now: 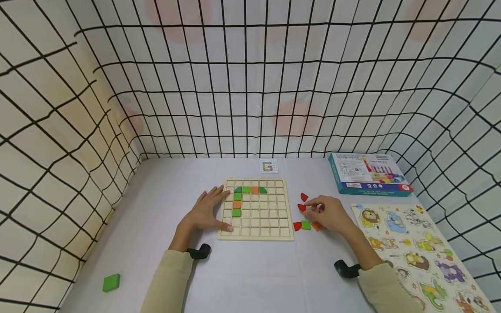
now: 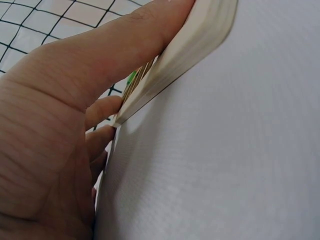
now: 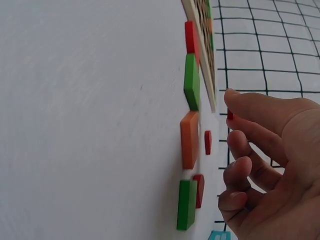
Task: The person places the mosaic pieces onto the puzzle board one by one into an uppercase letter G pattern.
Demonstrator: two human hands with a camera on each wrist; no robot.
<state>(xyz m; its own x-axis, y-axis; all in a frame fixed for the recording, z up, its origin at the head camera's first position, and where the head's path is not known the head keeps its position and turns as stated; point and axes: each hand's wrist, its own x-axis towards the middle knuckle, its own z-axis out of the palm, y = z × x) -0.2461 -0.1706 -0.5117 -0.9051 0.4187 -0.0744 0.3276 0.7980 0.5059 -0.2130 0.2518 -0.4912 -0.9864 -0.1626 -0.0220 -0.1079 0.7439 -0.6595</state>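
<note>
A wooden grid board (image 1: pixel 270 217) lies on the white table with green and orange tiles (image 1: pixel 237 204) in its top row and left column. My left hand (image 1: pixel 209 211) rests flat beside it, fingers straight against its left edge and thumb (image 2: pixel 125 45) along the board's near corner (image 2: pixel 200 45). Right of the board, my right hand (image 1: pixel 326 213) pinches a small red piece (image 1: pixel 301 208) between thumb and forefinger; only a sliver of that red piece (image 3: pixel 230 115) shows in the right wrist view. Loose red (image 1: pixel 304 197), red (image 1: pixel 297 226), green (image 1: pixel 305 225) and orange (image 1: pixel 317 226) pieces lie around it.
A pattern card (image 1: pixel 268 166) lies behind the board. A blue box (image 1: pixel 368 174) sits at the back right, and an animal puzzle (image 1: pixel 419 252) lies at the right. One green block (image 1: pixel 111 282) is at the front left. Wire mesh walls enclose the table.
</note>
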